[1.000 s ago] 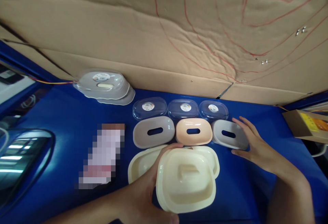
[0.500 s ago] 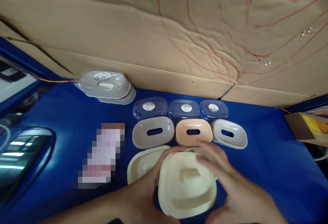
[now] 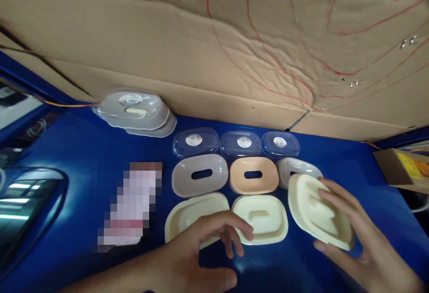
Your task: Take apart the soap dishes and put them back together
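A cream plastic tray (image 3: 320,212) with a raised bar in its middle is gripped by my right hand (image 3: 355,235); it is tilted and partly covers the rightmost slotted piece. My left hand (image 3: 208,248) holds nothing, its fingers apart and curved. It hovers in front of two more cream trays, the middle one (image 3: 275,221) and the left one (image 3: 181,221), which the hand partly hides. Behind them lie a grey slotted piece (image 3: 182,179), a peach slotted piece (image 3: 239,179) and a pale slotted piece (image 3: 301,168).
Clear lids with round labels, the left one (image 3: 181,145), middle one (image 3: 231,148) and right one (image 3: 288,148), line the back. A stack of parts (image 3: 152,112) stands back left. A pixelated item (image 3: 130,208) lies left. A cardboard box (image 3: 395,165) sits right, below cardboard sheeting (image 3: 150,29).
The cream tray has moved right from between both hands and is now in my right hand alone. My left hand has let go of it, uncovering the middle cream tray.
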The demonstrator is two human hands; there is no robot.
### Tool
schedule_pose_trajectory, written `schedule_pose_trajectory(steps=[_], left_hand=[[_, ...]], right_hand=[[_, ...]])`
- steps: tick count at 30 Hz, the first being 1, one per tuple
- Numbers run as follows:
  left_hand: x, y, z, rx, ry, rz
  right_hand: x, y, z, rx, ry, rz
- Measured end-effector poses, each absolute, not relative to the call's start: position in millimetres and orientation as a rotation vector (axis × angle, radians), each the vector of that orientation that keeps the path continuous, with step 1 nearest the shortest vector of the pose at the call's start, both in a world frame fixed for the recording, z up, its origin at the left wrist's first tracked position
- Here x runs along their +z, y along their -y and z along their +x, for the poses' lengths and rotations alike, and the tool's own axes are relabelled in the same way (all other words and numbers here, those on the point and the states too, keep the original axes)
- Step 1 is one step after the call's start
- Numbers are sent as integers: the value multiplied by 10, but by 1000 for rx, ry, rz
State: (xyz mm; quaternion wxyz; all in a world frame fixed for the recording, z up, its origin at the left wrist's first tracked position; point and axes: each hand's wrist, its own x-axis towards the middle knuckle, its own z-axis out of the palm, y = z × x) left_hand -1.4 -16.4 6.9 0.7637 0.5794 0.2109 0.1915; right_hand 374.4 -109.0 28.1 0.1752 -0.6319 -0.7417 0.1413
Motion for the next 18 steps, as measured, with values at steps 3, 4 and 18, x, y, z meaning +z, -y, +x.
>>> schedule_pose_trajectory(steps=[3, 4, 18], left_hand=[[128, 143, -7, 399, -485, 1328], [140, 141, -1, 394, -501, 1355], [157, 187, 73, 494, -490, 1589]], right_hand=[[13, 1459, 3839, 373, 2068, -1871], [-75, 1580, 3865, 350, 2049, -1909], [-371, 1729, 3966, 290, 2154, -2037]])
